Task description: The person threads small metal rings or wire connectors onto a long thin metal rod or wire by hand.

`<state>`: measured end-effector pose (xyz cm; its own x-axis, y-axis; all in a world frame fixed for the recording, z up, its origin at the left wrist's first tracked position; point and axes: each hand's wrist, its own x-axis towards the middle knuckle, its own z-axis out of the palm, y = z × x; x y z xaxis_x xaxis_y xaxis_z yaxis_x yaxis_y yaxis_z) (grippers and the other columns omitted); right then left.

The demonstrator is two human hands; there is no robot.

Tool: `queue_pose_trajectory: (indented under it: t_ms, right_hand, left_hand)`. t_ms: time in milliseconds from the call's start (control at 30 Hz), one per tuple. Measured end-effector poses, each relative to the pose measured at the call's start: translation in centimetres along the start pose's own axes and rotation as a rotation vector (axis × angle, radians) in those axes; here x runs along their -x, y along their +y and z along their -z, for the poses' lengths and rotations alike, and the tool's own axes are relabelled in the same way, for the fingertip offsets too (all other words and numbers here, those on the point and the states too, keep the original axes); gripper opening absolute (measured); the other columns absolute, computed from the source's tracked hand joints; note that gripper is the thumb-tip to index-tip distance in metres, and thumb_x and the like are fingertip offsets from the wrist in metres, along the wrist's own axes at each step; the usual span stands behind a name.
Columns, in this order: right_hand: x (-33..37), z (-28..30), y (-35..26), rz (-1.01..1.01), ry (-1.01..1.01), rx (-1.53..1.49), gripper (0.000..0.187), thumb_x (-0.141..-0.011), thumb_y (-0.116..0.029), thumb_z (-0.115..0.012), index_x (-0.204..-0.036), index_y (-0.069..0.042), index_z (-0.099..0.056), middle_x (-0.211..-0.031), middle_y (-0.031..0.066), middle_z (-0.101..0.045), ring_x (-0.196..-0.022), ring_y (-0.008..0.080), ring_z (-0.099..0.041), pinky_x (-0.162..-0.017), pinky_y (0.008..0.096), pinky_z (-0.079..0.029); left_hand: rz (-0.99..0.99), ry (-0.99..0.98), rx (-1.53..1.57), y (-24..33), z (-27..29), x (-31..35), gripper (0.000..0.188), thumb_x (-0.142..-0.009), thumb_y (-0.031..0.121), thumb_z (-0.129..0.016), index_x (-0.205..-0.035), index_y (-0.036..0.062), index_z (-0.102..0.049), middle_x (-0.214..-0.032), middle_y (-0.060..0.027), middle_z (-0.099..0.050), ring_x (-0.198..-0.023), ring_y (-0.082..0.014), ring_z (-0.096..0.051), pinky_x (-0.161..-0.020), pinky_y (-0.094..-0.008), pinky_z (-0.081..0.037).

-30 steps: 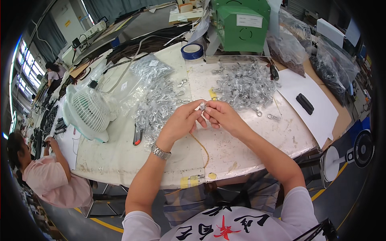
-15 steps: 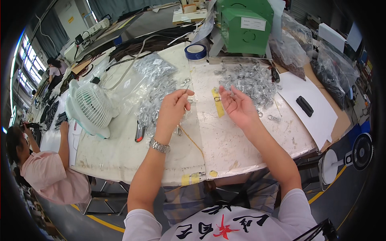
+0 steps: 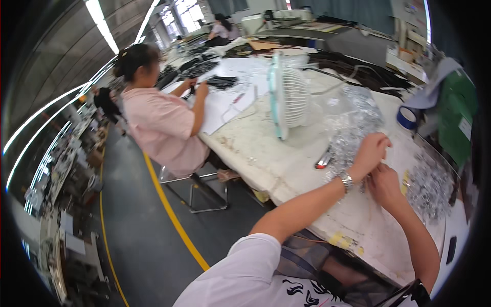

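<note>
My left hand (image 3: 369, 155), with a metal watch on its wrist, is closed, fingers curled together. Just below it, my right hand (image 3: 385, 185) is closed too, thumb and fingers pinched. The two hands meet over the white table (image 3: 302, 176); whatever is between their fingertips is too small or hidden to name. Beside the left hand lies a heap of small shiny metal pieces in clear plastic (image 3: 341, 144). Another such heap (image 3: 428, 187) lies right of my right hand. A red-and-black utility knife (image 3: 323, 160) rests left of my left hand.
A mint-and-white fan (image 3: 291, 97) stands on the table. A blue tape roll (image 3: 407, 117) sits near a green machine (image 3: 456, 110). At left, a person in pink (image 3: 159, 120) sits handling dark strips (image 3: 221, 82). A yellow line (image 3: 166, 204) runs along the floor.
The view has swung left, bringing the seated person and floor in. My right hand, open and apart before, has come in to my left hand and closed.
</note>
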<state>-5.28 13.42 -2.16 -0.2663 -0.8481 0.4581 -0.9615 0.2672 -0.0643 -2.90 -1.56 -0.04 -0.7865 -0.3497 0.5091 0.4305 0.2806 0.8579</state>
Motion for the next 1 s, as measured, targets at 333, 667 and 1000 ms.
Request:
queue_pose_trajectory:
  t_ms: [333,667,1000]
  right_hand:
    - [0.7,1.4,4.9,-0.54,-0.125,-0.916,0.018,-0.098,-0.022,-0.069,-0.105,-0.006,-0.065,-0.087,0.0033,-0.07,-0.077,0.0123,-0.067,-0.067,0.0285,-0.051]
    - [7.8,1.7,3.7,-0.812,0.338,-1.35,0.02,-0.109,-0.027,-0.057,-0.103,-0.009,-0.063,-0.077,-0.0045,-0.058,-0.063,0.0029,-0.052,-0.061,0.0207,-0.045]
    - [5.5,3.2,1.8,-0.805,-0.018,-1.48,0.025,-0.101,-0.025,-0.071,-0.115,-0.004,-0.069,-0.094,0.002,-0.072,-0.079,0.0089,-0.068,-0.071,0.0241,-0.057]
  left_hand:
    - [-0.119,-0.075,-0.282,0.1,0.7,0.5,0.021,-0.088,0.017,-0.069,-0.085,-0.0036,-0.069,-0.092,-0.0182,-0.069,-0.077,-0.0301,-0.068,-0.078,-0.0415,-0.054]
    - [-0.03,-0.435,-0.15,1.7,-0.7,2.2,0.025,-0.083,0.015,-0.074,-0.073,-0.0074,-0.068,-0.069,-0.0171,-0.071,-0.064,-0.0243,-0.073,-0.063,-0.0355,-0.056]
    - [-0.002,-0.563,-0.549,2.2,0.7,2.2,0.043,-0.097,0.035,-0.067,-0.073,-0.0005,-0.071,-0.06,-0.0104,-0.064,-0.052,-0.0195,-0.058,-0.054,-0.0354,-0.044]
